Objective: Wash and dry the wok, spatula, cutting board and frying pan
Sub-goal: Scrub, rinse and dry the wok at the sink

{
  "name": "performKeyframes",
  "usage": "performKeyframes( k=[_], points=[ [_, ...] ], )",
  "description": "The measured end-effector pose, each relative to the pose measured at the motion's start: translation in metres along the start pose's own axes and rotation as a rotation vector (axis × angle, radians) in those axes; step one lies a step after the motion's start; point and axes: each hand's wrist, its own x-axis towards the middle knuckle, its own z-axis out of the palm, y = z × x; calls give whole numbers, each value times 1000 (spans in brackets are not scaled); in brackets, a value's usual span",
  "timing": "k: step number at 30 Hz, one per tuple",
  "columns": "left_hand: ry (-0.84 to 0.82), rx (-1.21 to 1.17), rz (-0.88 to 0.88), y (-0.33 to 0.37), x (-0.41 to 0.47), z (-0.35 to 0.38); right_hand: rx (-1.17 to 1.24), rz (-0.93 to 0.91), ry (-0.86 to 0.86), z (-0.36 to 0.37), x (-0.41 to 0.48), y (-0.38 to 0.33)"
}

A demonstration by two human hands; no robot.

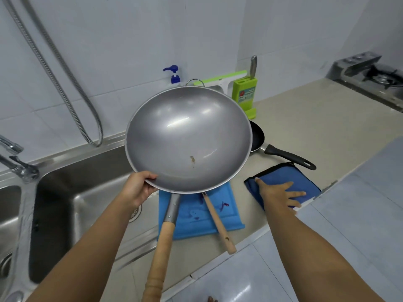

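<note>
Head view. The left grip (139,188) pinches the near-left rim of the wok (187,138), thumb over the edge and fingers beneath. The wok is held clear of the table (316,127) and tilted so its grey interior faces the camera. A small brown speck shows low in the bowl. Its wooden handle points toward the person.

The right grip (279,192) lies flat, fingers spread, pressing on a folded blue cloth (281,174) that lies on the table right of the wok.

The blue cutting board (192,221) lies on the table just beside the sink (91,186), partly under the raised wok, with purple marks on its surface. The spatula (218,223) rests across the board; only its wooden handle shows, the head hidden behind the wok. The black frying pan (258,136) sits on the table behind the wok, partly hidden, its handle pointing right, just behind the cloth.

A blue pump bottle (174,75) and a green knife block (244,90) stand at the wall.
</note>
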Motion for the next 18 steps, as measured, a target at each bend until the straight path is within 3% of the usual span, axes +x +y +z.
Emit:
performKeyframes(
  k=[8, 13, 18],
  points=[
    [20, -54, 15, 1, -3, -15, -9, -152, 110, 8, -7, 6],
    [6, -63, -5, 1, -9, -30, 195, -261, 65, 3, -29, 14],
    [-1, -67, -18, 1, -23, -56, 606, -394, 157, -16, -88, 10]
  ],
)
